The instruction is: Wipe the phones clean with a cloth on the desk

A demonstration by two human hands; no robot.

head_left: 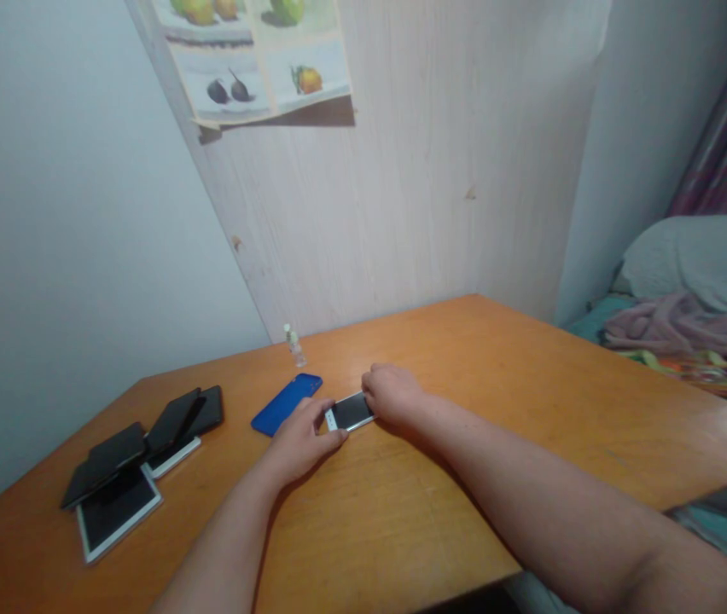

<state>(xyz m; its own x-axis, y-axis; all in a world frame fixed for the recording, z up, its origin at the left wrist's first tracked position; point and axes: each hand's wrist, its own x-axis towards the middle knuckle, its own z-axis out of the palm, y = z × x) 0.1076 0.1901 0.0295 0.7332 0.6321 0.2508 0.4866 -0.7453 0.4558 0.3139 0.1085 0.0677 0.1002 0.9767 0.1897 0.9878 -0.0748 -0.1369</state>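
Note:
A white-framed smartphone [351, 412] with a dark screen lies face up on the wooden table, between my two hands. My left hand [303, 439] grips its left end, thumb on the near edge and fingers on the far edge. At the right end, my right hand [392, 394] is closed over the phone's corner with curled fingers; its fingertips are partly hidden. Just behind my left hand lies a flat blue case [287, 403], partly covered by the fingers.
Several dark devices or cases [117, 448] lie overlapping at the left, with a white-framed tablet [119, 510] in front. A small clear bottle [294, 345] stands near the wall. The orange-brown table [440, 503] meets the wall behind. Bedding [677, 324] lies at the right.

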